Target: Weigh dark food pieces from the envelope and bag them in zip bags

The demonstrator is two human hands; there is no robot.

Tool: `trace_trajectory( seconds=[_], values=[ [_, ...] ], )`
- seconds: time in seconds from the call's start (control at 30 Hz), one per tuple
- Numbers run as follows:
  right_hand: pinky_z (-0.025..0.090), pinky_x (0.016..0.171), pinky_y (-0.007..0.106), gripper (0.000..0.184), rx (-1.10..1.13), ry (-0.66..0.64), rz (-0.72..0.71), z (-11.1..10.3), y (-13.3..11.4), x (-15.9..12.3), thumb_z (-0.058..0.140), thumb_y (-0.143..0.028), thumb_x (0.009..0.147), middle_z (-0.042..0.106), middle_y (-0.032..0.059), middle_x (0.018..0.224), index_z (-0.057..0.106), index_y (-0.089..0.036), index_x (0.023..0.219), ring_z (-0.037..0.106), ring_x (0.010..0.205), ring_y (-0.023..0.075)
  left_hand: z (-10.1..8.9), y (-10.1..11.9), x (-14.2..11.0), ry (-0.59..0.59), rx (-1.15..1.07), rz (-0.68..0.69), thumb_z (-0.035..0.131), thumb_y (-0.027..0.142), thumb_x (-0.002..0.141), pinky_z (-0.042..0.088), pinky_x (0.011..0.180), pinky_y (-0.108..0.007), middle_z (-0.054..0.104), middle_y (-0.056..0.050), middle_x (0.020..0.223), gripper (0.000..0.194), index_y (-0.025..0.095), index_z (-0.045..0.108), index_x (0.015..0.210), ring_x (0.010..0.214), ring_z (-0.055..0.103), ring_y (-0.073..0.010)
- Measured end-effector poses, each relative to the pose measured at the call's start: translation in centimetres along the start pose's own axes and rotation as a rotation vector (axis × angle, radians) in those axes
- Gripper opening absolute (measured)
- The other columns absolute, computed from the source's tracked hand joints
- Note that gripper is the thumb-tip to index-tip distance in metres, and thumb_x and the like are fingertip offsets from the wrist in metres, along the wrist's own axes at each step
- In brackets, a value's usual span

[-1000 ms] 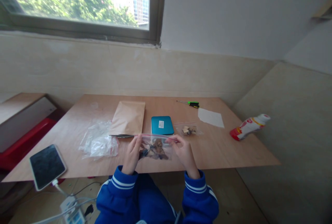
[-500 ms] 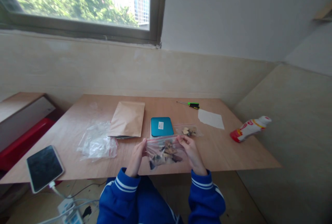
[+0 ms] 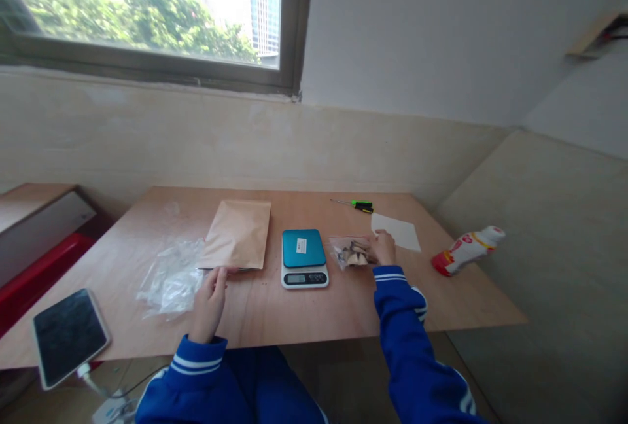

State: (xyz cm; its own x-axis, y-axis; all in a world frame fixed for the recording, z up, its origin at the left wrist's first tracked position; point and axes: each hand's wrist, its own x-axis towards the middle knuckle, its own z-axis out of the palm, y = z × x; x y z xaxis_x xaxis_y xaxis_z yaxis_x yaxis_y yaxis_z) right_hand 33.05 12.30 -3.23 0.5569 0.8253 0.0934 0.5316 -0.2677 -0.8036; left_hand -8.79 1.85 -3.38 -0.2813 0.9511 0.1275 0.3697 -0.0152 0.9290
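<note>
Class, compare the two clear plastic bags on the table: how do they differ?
The zip bag by the right hand holds brown pieces; the crumpled plastic bag shows no contents. The zip bag lies compact, the crumpled plastic bag loosely spread. Both are clear plastic on the wooden table.

Around the one digital scale [image 3: 303,258] lie two plastic bags: one zip bag [image 3: 349,254], one crumpled bag [image 3: 171,288]. Also around it: one kraft envelope [image 3: 236,234], one screwdriver [image 3: 358,205], one paper sheet [image 3: 395,231], one phone [image 3: 69,339], one squeeze bottle [image 3: 467,250].
</note>
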Motion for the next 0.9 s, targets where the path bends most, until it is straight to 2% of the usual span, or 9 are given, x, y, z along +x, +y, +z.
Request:
trace_trajectory(
  seconds=[0.07, 0.13, 0.2, 0.27, 0.37, 0.53, 0.67, 0.77, 0.9],
  values=[
    [0.038, 0.094, 0.049, 0.033, -0.077, 0.075, -0.092, 0.2, -0.2, -1.4, 0.059, -0.026, 0.078, 0.056, 0.0238, 0.117, 0.063, -0.008, 0.106, 0.048, 0.114, 0.0341, -0.8, -0.8, 0.4, 0.05, 0.091, 0.045, 0.042, 0.055, 0.083, 0.05, 0.076, -0.035, 0.068, -0.007, 0.095, 0.043, 0.02, 0.065, 0.091, 0.095, 0.061, -0.0245],
    [0.033, 0.099, 0.052, 0.04, -0.204, 0.107, -0.252, 0.6, -0.2, -3.4, 0.052, -0.034, 0.085, 0.049, 0.022, 0.129, 0.059, -0.012, 0.118, 0.042, 0.121, 0.0348, -1.4, -1.7, 1.0, 0.085, 0.164, 0.088, 0.042, 0.051, 0.083, 0.051, 0.078, -0.036, 0.066, -0.008, 0.098, 0.04, 0.02, 0.064, 0.095, 0.096, 0.06, -0.0246],
    [0.033, 0.098, 0.053, 0.043, -0.358, 0.085, -0.432, 1.2, 0.2, -5.5, 0.044, -0.041, 0.09, 0.045, 0.0172, 0.135, 0.056, -0.019, 0.124, 0.041, 0.122, 0.034, -1.8, -2.6, 1.7, 0.106, 0.251, 0.143, 0.042, 0.047, 0.082, 0.051, 0.082, -0.039, 0.064, -0.009, 0.101, 0.038, 0.019, 0.063, 0.1, 0.098, 0.059, -0.0255],
    [0.034, 0.097, 0.053, 0.044, -0.468, 0.022, -0.521, 1.9, 0.9, -7.2, 0.04, -0.047, 0.091, 0.043, 0.0129, 0.139, 0.054, -0.027, 0.127, 0.039, 0.124, 0.034, -2.1, -3.5, 2.5, 0.111, 0.346, 0.222, 0.041, 0.041, 0.082, 0.047, 0.091, -0.044, 0.063, -0.01, 0.104, 0.037, 0.019, 0.061, 0.105, 0.105, 0.057, -0.027],
    [0.035, 0.097, 0.054, 0.048, -0.525, -0.022, -0.497, 2.9, 2.4, -8.1, 0.04, -0.051, 0.09, 0.041, 0.0114, 0.141, 0.048, -0.03, 0.133, 0.037, 0.126, 0.0349, -2.3, -4.8, 3.5, 0.095, 0.459, 0.329, 0.041, 0.029, 0.08, 0.041, 0.101, -0.046, 0.057, -0.012, 0.119, 0.04, 0.018, 0.057, 0.115, 0.116, 0.052, -0.0284],
    [0.036, 0.097, 0.051, 0.051, -0.477, 0.015, -0.506, 4.1, 3.2, -5.8, 0.038, -0.05, 0.091, 0.043, 0.015, 0.138, 0.045, -0.024, 0.135, 0.04, 0.124, 0.0321, -2.4, -6.2, 4.8, -0.008, 0.645, 0.38, 0.04, 0.01, 0.071, 0.038, 0.106, -0.045, 0.049, -0.008, 0.136, 0.056, 0.023, 0.053, 0.124, 0.129, 0.043, -0.0276],
    [0.034, 0.099, 0.053, 0.051, -0.446, -0.012, -0.489, 4.9, 1.9, -3.7, 0.038, -0.048, 0.091, 0.042, 0.016, 0.138, 0.044, -0.023, 0.135, 0.038, 0.126, 0.0325, -2.2, -6.3, 5.4, -0.074, 0.741, 0.373, 0.04, 0.005, 0.072, 0.042, 0.102, -0.045, 0.051, -0.005, 0.137, 0.057, 0.025, 0.056, 0.123, 0.129, 0.044, -0.0278],
    [0.028, 0.101, 0.06, 0.054, -0.44, -0.036, -0.413, 5.1, 0.8, -3.2, 0.039, -0.048, 0.091, 0.034, 0.0177, 0.144, 0.04, -0.022, 0.139, 0.027, 0.134, 0.0381, -2.2, -5.8, 5.7, -0.108, 0.78, 0.374, 0.04, 0.006, 0.075, 0.044, 0.098, -0.042, 0.055, -0.005, 0.133, 0.057, 0.027, 0.057, 0.124, 0.123, 0.05, -0.0262],
    [0.023, 0.104, 0.063, 0.055, -0.304, 0.04, -0.489, 5.2, -1.7, -6.3, 0.037, -0.046, 0.092, 0.026, 0.019, 0.148, 0.036, -0.02, 0.141, 0.017, 0.139, 0.0381, -2.3, -5.0, 6.1, -0.116, 0.763, 0.417, 0.04, 0.014, 0.081, 0.048, 0.089, -0.034, 0.064, -0.004, 0.12, 0.044, 0.027, 0.062, 0.117, 0.102, 0.063, -0.0219]
  ],
)
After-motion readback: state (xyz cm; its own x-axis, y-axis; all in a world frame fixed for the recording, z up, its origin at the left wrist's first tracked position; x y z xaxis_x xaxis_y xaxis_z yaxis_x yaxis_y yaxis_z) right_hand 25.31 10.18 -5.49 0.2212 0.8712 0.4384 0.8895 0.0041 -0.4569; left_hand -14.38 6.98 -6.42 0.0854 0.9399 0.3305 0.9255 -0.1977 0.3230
